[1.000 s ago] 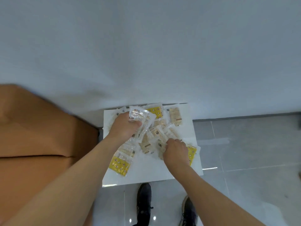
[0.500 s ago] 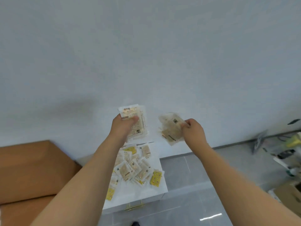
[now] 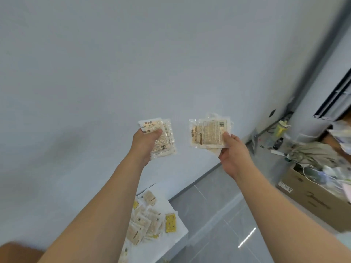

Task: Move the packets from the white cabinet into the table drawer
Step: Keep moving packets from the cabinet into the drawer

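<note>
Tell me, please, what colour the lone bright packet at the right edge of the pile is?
Yellow with small dark spots, the bright packet shows in the head view.

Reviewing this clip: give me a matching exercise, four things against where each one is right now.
Things:
1. barcode packet
2. yellow packet
3. cardboard box
4. packet with printed title

Places:
A. on the floor at right
B. held in the left hand
C. lying on the white cabinet
D. held in the right hand

Pairs: 1-D, 2-C, 3-A, 4-B
</note>
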A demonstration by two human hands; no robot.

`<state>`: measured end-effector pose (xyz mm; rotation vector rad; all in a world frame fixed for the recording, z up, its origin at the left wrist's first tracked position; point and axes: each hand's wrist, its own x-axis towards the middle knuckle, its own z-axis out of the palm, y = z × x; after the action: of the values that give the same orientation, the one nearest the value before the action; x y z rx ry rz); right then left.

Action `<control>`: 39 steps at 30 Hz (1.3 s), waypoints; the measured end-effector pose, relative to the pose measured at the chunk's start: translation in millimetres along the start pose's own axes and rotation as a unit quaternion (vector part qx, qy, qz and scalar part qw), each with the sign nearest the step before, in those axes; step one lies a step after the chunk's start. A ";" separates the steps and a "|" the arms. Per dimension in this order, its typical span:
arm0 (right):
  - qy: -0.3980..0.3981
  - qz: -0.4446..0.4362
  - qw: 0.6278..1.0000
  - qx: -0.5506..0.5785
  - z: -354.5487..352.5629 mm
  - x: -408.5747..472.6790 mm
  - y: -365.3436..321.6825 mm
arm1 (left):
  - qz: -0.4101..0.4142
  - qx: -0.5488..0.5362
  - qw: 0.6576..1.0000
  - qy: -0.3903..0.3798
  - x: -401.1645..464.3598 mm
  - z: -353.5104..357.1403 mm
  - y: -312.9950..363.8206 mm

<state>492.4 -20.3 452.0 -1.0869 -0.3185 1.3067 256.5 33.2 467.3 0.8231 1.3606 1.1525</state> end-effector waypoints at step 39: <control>0.459 -0.029 0.793 0.399 -666.4 -246.0 -78.2 | -0.126 0.298 0.759 -0.565 -371.0 631.7 -371.9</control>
<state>954.2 -533.8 268.3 -0.8205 0.8678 0.5902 979.9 -310.7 284.3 1.4075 0.6948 -0.1523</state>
